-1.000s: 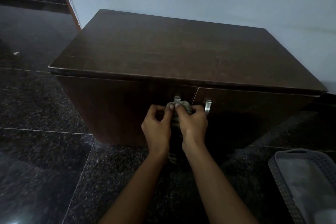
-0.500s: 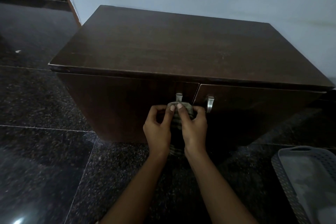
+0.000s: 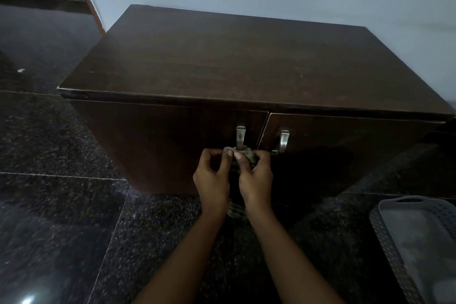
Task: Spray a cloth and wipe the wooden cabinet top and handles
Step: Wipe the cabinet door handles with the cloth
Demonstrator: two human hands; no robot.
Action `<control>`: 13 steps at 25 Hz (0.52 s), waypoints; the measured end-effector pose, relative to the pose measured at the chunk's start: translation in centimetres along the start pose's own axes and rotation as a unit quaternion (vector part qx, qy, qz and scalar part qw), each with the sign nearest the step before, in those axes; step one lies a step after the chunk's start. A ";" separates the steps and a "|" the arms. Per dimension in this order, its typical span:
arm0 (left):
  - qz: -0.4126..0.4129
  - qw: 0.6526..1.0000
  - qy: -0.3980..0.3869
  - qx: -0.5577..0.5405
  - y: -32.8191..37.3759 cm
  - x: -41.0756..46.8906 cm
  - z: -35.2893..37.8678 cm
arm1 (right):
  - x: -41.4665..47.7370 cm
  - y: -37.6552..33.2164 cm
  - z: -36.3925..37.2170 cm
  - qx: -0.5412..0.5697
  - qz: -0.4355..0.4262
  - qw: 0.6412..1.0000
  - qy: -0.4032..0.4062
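Both hands are working at the front of the wooden cabinet (image 3: 246,69), at six o'clock from its top. The left hand (image 3: 212,180) and right hand (image 3: 256,177) are pinching a striped cloth (image 3: 243,155) between thumbs and fingertips, fingers closed on the fabric, which is wrapping the lower end of the left door handle (image 3: 240,138). The cloth's tail is hanging down between the wrists. The right door handle (image 3: 283,140), at three o'clock from the cloth, is standing bare. A grey plastic basket (image 3: 394,242) is sitting on the floor at four o'clock.

Risks, as judged: pulling down on the handle may be swinging the door open; the loose tail may be dragging on the floor and picking up grit; the handle's back face may be going unwiped.
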State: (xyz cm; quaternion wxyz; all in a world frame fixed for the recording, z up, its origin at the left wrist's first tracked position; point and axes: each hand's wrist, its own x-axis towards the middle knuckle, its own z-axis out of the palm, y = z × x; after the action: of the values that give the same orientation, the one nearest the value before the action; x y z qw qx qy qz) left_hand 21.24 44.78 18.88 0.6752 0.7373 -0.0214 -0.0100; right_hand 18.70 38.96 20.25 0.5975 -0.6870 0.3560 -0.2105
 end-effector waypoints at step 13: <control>0.006 1.000 -0.012 0.025 -0.8 0.0 0.2 | 0.5 -0.1 0.2 -0.030 0.044 0.997 0.055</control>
State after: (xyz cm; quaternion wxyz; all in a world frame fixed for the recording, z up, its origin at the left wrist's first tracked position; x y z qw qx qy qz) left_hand 21.21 44.63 18.10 0.6563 0.7536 -0.0340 -0.0145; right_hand 19.16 38.70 20.22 0.5650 -0.6754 0.4246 -0.2107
